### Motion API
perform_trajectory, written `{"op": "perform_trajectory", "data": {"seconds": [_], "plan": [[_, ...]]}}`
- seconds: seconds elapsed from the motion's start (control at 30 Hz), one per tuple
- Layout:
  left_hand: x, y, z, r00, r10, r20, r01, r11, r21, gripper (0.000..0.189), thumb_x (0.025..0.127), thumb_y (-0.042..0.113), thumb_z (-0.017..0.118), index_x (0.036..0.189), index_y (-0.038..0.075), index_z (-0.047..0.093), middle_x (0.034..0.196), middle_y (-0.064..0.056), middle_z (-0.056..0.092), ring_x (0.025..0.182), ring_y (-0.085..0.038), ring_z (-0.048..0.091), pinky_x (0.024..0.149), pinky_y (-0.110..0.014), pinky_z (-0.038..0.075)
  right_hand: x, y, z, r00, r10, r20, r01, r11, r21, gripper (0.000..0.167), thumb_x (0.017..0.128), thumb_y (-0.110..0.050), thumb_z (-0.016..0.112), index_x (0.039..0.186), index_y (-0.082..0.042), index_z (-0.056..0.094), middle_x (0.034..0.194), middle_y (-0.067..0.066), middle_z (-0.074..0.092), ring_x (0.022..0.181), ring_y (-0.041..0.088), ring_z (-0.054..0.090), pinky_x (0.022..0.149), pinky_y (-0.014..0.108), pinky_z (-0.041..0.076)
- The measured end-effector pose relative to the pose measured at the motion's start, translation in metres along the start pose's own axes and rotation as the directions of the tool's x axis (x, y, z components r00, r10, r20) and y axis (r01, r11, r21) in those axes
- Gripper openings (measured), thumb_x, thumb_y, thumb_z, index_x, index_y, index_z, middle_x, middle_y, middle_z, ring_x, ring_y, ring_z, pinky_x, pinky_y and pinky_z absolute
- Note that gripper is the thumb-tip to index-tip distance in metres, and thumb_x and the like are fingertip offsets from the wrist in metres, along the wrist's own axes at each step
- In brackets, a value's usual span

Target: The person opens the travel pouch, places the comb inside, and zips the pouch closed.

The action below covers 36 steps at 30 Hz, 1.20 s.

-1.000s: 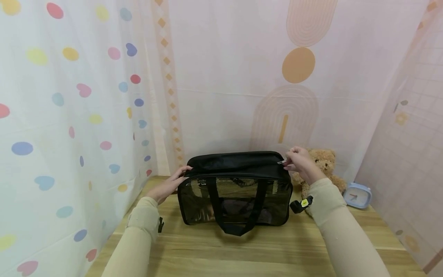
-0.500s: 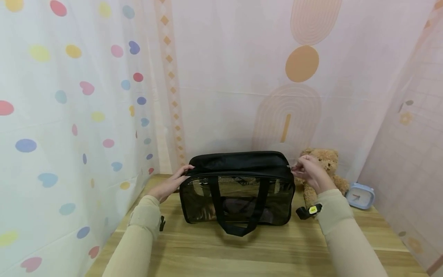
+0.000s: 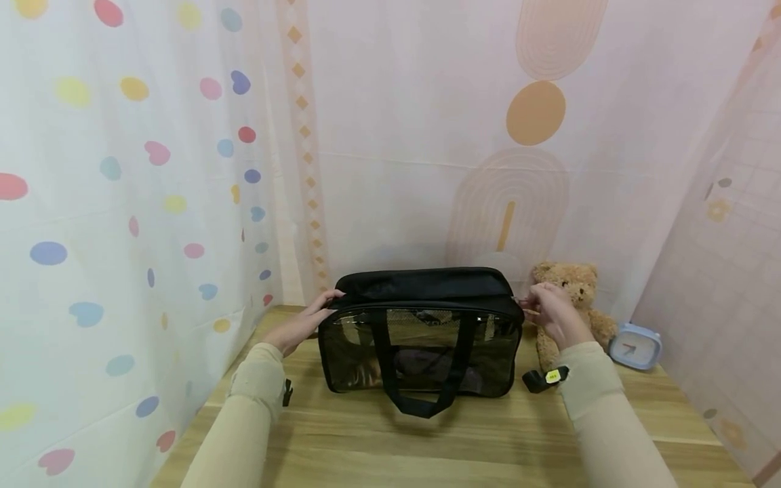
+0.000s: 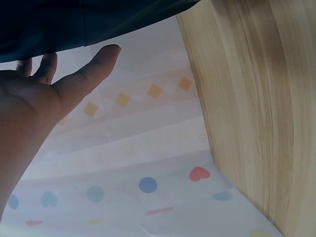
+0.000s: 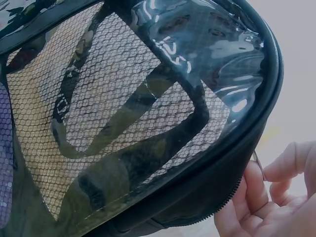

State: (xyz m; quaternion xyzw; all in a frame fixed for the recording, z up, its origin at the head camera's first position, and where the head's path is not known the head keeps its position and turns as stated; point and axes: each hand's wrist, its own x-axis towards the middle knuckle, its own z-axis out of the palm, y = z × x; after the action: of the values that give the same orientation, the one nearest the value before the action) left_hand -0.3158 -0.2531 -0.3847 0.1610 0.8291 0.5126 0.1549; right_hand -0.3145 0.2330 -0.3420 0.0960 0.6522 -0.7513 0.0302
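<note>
A black bag [image 3: 419, 407] with clear tinted panels and strap handles stands upright on the wooden table. My left hand [image 3: 302, 328] touches its upper left end, fingers fairly straight; in the left wrist view the thumb [image 4: 94, 69] stretches out below the dark side of the bag. At the right end, my right hand [image 3: 555, 313] pinches a small metal zipper pull [image 5: 258, 162] between thumb and fingers. Zipper teeth [image 5: 227, 195] run along the bag's edge close to those fingers. Through the clear panel, mesh and a purple item [image 5: 5, 158] show inside.
A brown teddy bear [image 3: 573, 274] sits right behind my right hand. To its right stands a light blue alarm clock [image 3: 636, 346]. Patterned curtains [image 3: 390, 203] close off the back and sides of the wooden table [image 3: 366, 447].
My right hand has drawn the zipper pull rightward and slightly down, from the top right of the bag round to its right end. The left hand stays at the left end.
</note>
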Motion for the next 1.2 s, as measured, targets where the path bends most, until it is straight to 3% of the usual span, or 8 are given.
{"op": "perform_trajectory", "data": {"seconds": [0.27, 0.47, 0.6, 0.73, 0.83, 1.0, 1.1, 1.2], "plan": [[0.006, 0.000, 0.005, 0.999, 0.018, 0.033, -0.018, 1.000, -0.006, 0.046, 0.113, 0.035, 0.031, 0.157, 0.029, 0.019, 0.169, -0.008, -0.010, 0.153, -0.043, 0.002, 0.114, -0.074, 0.016, -0.004, 0.006, -0.014, 1.000, -0.004, -0.012, 0.005, 0.999, 0.039, 0.027, 0.096, 0.002, 0.041, 0.075, -0.015, 0.046, 0.078, 0.001, 0.055, 0.072, 0.013, 0.058, 0.068, 0.028, 0.050], [0.005, 0.000, 0.006, 1.000, 0.003, 0.025, -0.003, 1.000, -0.004, 0.047, 0.113, 0.036, 0.031, 0.157, 0.029, 0.020, 0.169, -0.007, -0.012, 0.153, -0.043, 0.001, 0.114, -0.073, 0.016, -0.007, 0.014, -0.031, 0.999, 0.032, 0.032, -0.035, 0.994, 0.105, 0.022, 0.098, 0.002, 0.037, 0.082, -0.012, 0.041, 0.079, 0.004, 0.057, 0.072, 0.015, 0.060, 0.072, 0.028, 0.056], [0.002, 0.002, 0.004, 1.000, 0.005, 0.011, -0.005, 1.000, 0.001, 0.047, 0.112, 0.037, 0.031, 0.157, 0.028, 0.020, 0.169, -0.007, -0.012, 0.153, -0.043, 0.001, 0.114, -0.073, 0.016, -0.004, 0.027, -0.034, 0.995, 0.081, 0.066, -0.090, 0.984, 0.156, 0.016, 0.098, 0.003, 0.037, 0.089, -0.010, 0.039, 0.081, 0.005, 0.053, 0.077, 0.016, 0.057, 0.083, 0.030, 0.056], [0.001, 0.002, 0.004, 1.000, 0.004, 0.013, -0.004, 1.000, 0.005, 0.048, 0.112, 0.039, 0.032, 0.157, 0.028, 0.020, 0.169, -0.007, -0.012, 0.153, -0.043, 0.001, 0.114, -0.073, 0.016, 0.000, 0.049, -0.039, 0.989, 0.113, 0.096, -0.130, 0.972, 0.193, 0.019, 0.099, 0.002, 0.035, 0.085, -0.009, 0.039, 0.083, 0.004, 0.052, 0.078, 0.015, 0.056, 0.088, 0.030, 0.055], [0.000, 0.001, 0.003, 1.000, 0.006, 0.018, -0.006, 1.000, 0.009, 0.047, 0.112, 0.038, 0.032, 0.157, 0.028, 0.019, 0.169, -0.007, -0.011, 0.153, -0.043, 0.000, 0.114, -0.073, 0.016, 0.004, 0.070, -0.042, 0.978, 0.151, 0.142, -0.188, 0.935, 0.300, 0.022, 0.100, 0.003, 0.034, 0.083, -0.009, 0.041, 0.086, 0.004, 0.051, 0.081, 0.014, 0.055, 0.089, 0.029, 0.054], [0.001, 0.000, 0.001, 1.000, 0.017, 0.005, -0.017, 1.000, 0.002, 0.047, 0.113, 0.037, 0.030, 0.157, 0.028, 0.018, 0.169, -0.009, -0.012, 0.153, -0.044, -0.001, 0.114, -0.074, 0.014, 0.010, 0.092, -0.033, 0.961, 0.175, 0.213, -0.260, 0.832, 0.489, 0.020, 0.101, 0.003, 0.033, 0.085, -0.009, 0.035, 0.089, 0.004, 0.047, 0.085, 0.015, 0.050, 0.086, 0.028, 0.049], [0.000, -0.001, 0.000, 1.000, 0.019, -0.004, -0.019, 1.000, -0.019, 0.048, 0.112, 0.038, 0.031, 0.158, 0.028, 0.018, 0.169, -0.008, -0.011, 0.153, -0.043, -0.003, 0.114, -0.074, 0.012, 0.013, 0.096, -0.025, 0.966, 0.153, 0.208, -0.240, 0.833, 0.498, 0.024, 0.102, 0.002, 0.032, 0.081, -0.010, 0.033, 0.085, 0.003, 0.046, 0.081, 0.015, 0.045, 0.080, 0.026, 0.045], [-0.001, 0.000, 0.004, 0.999, 0.027, -0.022, -0.027, 0.999, -0.029, 0.053, 0.111, 0.045, 0.036, 0.158, 0.028, 0.019, 0.170, -0.009, -0.006, 0.153, -0.042, 0.000, 0.115, -0.073, 0.013, 0.012, 0.098, -0.024, 0.973, 0.153, 0.173, -0.216, 0.870, 0.444, 0.024, 0.103, 0.000, 0.032, 0.082, -0.010, 0.037, 0.084, 0.002, 0.048, 0.078, 0.014, 0.046, 0.077, 0.025, 0.046]]}}
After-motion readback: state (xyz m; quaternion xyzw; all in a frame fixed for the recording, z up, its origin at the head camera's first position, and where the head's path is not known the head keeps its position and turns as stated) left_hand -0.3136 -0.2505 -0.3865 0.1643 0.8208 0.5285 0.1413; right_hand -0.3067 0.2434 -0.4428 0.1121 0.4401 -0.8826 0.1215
